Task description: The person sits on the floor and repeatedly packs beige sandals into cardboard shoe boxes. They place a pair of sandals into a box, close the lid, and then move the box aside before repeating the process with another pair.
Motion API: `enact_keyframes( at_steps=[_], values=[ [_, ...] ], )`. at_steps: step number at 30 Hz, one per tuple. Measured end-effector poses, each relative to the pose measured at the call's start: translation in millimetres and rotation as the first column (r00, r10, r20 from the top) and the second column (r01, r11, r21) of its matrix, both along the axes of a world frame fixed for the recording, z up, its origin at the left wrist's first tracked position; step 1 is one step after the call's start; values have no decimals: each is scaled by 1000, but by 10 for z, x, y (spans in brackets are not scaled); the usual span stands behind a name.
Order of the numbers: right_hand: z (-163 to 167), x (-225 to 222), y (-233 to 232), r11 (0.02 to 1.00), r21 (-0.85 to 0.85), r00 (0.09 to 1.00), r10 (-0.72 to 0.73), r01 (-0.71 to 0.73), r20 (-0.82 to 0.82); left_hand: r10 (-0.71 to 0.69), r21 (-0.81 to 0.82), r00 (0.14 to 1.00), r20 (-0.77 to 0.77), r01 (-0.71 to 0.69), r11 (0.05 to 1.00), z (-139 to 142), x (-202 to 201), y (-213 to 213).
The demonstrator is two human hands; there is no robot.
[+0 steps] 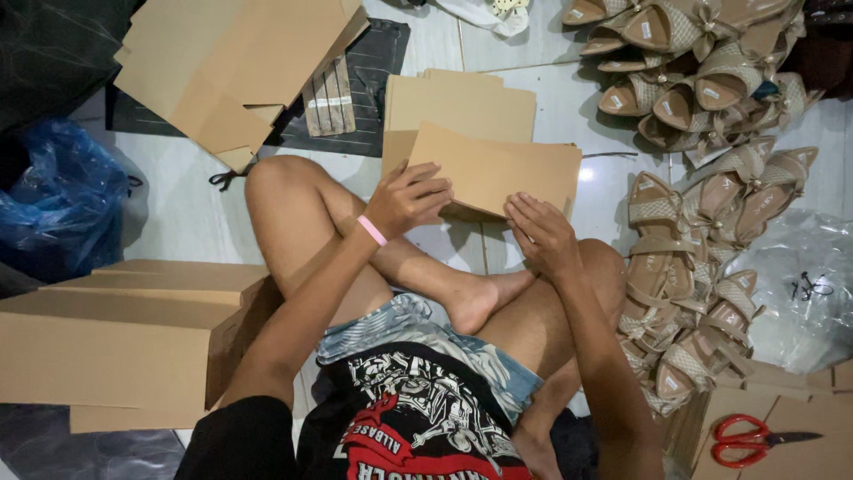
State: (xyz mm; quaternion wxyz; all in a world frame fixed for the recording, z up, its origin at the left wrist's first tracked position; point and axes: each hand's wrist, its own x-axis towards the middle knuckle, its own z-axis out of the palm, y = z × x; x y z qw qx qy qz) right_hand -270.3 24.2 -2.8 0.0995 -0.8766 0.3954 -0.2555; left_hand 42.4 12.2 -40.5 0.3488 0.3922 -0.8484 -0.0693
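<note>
White floor tiles carry a stack of cardboard (458, 107), with sandals (702, 222) at right. Just above frame centre, a flat card (498, 169) lies long axis left-right, slightly tilted down rightward. Left hand (407, 197) curls closed over its left edge; right hand (539, 233) pinches its lower edge.

Brown flat carton (494, 169) held; folded boxes (115, 342) left, perhaps.
</note>
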Motion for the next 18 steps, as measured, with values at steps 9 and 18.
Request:
enact_keyframes(
  at_steps=[9, 18],
  values=[
    [-76, -120, -26, 988, -55, 987, 139, -143, -79, 140, -279, 974, 177, -87, 956, -106, -60, 111],
    [-338, -244, 16, 987, 3, 929, 154, -163, -337, -6, -40, 993, 121, 11, 999, -195, -124, 152]
  ],
)
